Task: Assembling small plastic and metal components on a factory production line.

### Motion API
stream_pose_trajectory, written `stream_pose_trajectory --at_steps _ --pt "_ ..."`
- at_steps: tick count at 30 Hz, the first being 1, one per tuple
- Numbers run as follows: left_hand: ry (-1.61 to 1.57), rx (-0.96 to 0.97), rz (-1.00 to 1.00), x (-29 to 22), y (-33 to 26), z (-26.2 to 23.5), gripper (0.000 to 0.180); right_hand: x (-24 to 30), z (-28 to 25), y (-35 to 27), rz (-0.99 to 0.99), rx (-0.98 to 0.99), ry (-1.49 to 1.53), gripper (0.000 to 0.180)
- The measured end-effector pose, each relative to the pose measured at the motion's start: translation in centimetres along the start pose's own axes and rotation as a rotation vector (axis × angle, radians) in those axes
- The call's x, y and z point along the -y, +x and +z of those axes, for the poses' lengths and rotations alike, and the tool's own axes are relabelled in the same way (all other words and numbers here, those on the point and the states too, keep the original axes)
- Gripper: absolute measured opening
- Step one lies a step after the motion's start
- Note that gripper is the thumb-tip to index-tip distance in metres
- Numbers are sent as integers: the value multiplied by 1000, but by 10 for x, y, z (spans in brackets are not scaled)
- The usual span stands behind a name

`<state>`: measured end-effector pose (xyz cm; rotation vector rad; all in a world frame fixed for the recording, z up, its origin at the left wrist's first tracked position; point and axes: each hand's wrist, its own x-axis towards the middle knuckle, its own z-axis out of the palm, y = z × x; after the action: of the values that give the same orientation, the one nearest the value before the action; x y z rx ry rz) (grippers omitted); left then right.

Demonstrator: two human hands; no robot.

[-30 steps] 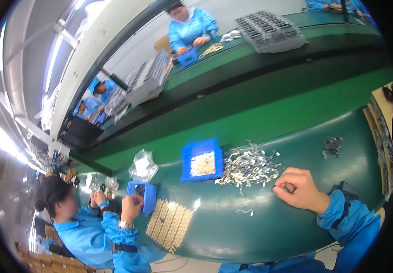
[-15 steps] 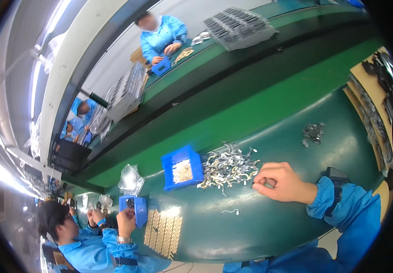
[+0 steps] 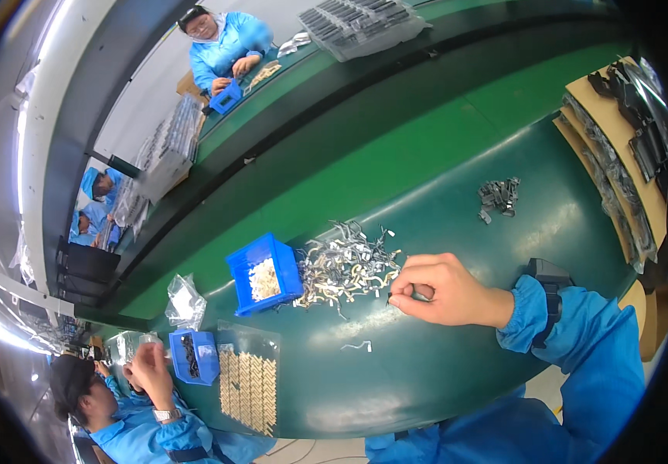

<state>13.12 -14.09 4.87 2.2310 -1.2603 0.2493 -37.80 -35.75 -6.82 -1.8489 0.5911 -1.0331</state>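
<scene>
My right hand hovers over the green table with thumb and forefinger pinched together. A tiny black part shows at the fingertips; its kind is too small to make out. Just left of the fingers lies a heap of small grey, white and cream cable pieces. One loose short cable with a white end rests apart, nearer to me. Beside the heap stands a blue bin with small cream pieces inside. A pile of small black parts sits farther off. My left hand is out of view.
At left, a co-worker's hand is raised near a second blue bin of black parts. A bag with cream strips in rows and a clear plastic bag lie close by. Cardboard layers with black parts stand at right.
The view has shifted, so the whole scene sits farther left. My right hand keeps its pinch beside the heap. The co-worker's hand has lifted away from the second blue bin.
</scene>
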Motion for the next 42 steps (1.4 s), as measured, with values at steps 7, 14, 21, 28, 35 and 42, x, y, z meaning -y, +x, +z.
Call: stream_pose_trajectory --at_steps 7,14,21,28,35,42 --pt "-466 95 71 -150 -48 23 9 2 5 5 -11 26 -31 6" --pt "-683 660 250 -304 -95 123 15 5 1 -2 135 -50 94 9" --pt "-977 635 42 -280 -116 187 17 8 -4 2 254 104 191 10" --pt "-955 713 60 -281 -121 194 10 1 -7 -3 292 175 276 11" --pt "-979 658 24 -280 -119 196 14 0 0 -2 235 114 245 12" --pt "-912 591 119 -281 -120 195 13 1 3 0 206 59 251 15"
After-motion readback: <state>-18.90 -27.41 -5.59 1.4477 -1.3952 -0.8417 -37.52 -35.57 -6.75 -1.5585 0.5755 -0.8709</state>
